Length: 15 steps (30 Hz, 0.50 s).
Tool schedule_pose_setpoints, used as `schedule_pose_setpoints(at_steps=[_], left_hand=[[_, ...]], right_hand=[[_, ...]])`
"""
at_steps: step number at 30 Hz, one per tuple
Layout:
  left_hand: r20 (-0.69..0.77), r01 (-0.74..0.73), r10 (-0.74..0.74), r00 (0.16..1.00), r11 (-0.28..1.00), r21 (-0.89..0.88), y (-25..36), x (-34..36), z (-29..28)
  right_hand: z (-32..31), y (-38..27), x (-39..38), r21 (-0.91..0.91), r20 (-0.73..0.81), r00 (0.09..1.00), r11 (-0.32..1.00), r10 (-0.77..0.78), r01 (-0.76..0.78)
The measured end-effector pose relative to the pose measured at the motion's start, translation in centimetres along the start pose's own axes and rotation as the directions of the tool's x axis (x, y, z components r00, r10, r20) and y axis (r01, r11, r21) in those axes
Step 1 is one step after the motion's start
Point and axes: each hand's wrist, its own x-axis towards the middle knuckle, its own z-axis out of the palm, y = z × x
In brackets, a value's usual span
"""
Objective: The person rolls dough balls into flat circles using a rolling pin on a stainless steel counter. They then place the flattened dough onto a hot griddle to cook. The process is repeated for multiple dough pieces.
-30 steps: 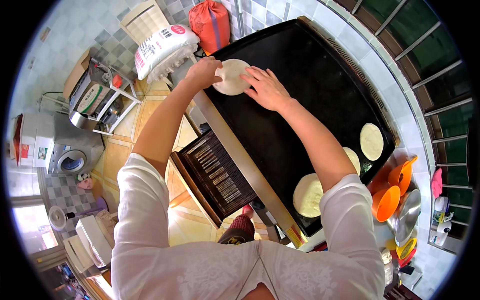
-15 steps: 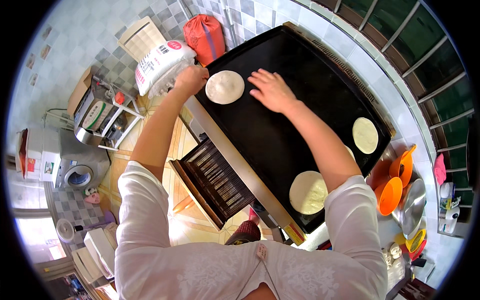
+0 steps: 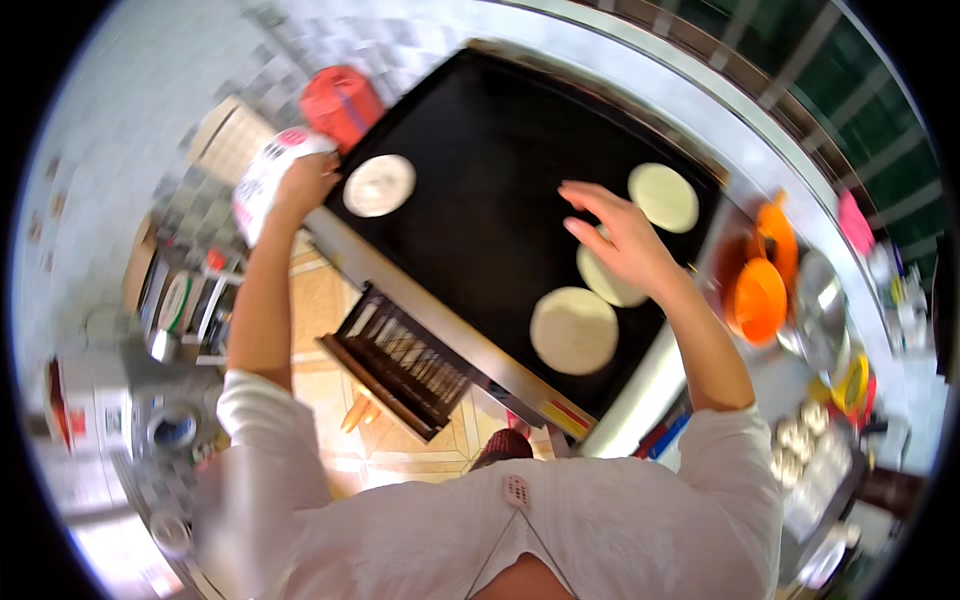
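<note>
While the right hand (image 3: pixel 630 243) hangs empty, fingers (image 3: pixel 592 198) parted, over a dough round (image 3: pixel 606 284), left hand (image 3: pixel 306 184) curled, hold unclear

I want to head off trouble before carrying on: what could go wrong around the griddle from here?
The right hand covers part of the middle dough round in this view, so it might brush it, or the black griddle, which may be hot.
The large dough round lies very close to that one; they could stick together.
The far-left dough round sits near the griddle's edge beside the left hand; a knock might push it off.
</note>
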Motion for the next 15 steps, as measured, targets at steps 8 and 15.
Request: schedule_pose_setpoints(at_steps=[8,15], left_hand=[[-0.348,-0.693,0.625,0.699,0.713,-0.11,28.2,-12.4,-3.8],[-0.355,-0.906,0.916,0.187,0.021,-0.423,50.8,-33.1,9.5]], right_hand=[[-7.6,1.4,-45.1,-0.092,-0.56,0.532,0.59,0.636,-0.802],[-6.2,3.9,-64.5,-0.322,-0.583,0.52,0.41,0.624,-0.853]])
